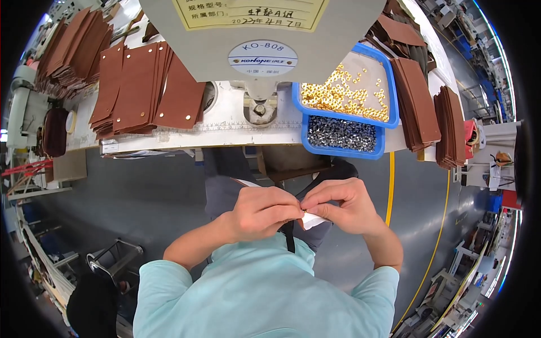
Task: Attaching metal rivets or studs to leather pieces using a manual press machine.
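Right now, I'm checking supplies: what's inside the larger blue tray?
Small gold-coloured rings, thickest toward the left, lie in the tray. The grey machine covers its far-left part; anything there is hidden.

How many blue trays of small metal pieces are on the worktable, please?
2: one blue tray, with gold-coloured pieces, right of the machine head; another, with dark silvery pieces, on its near side, partly overlapped. The machine head may hide others.
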`<state>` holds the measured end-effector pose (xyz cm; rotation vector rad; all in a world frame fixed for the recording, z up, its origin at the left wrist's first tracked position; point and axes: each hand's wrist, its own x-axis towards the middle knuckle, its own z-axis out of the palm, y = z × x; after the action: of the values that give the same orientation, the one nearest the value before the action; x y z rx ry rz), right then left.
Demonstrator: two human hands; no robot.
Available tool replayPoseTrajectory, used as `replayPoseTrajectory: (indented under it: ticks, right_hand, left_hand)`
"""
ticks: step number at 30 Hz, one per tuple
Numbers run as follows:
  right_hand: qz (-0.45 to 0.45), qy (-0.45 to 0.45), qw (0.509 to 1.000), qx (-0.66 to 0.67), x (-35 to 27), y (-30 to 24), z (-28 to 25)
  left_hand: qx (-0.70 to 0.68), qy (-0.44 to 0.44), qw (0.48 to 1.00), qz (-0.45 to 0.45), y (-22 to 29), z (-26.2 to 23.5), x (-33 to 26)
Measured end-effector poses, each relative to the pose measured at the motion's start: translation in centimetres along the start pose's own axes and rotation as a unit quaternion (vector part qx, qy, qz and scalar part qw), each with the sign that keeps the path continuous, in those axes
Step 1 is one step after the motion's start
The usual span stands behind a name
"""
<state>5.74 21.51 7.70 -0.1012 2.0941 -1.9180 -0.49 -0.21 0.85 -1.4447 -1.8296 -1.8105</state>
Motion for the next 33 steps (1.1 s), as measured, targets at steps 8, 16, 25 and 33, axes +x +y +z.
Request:
replayPoseTrajectory:
  ticks: [8,16,25,33]
  right_hand:
    - [-0.085,0.014,0.988,-0.128,-0.4,-1.4,0.3]
    - [-0.196,0.062,0.948,-0.242,-0.4,-0.8,0.9]
    - [-0.075,0.031,0.991,-0.110,0.0,-0.1,0.5]
    - [-0.165,0.073,0.973,-0.147,0.3,1.9,1.5]
  left_hand:
    - [-0.013,0.003,0.999,-0.043,0.4,0.0,0.0]
    - [-0.050,-0.020,0.983,-0.173,1.9,-0.4,0.5]
    - [-0.128,-0.049,0.941,-0.308,2.7,-0.5,0.3]
    - [-0.184,-0.018,0.898,-0.400,3.7,-0.2,1.6]
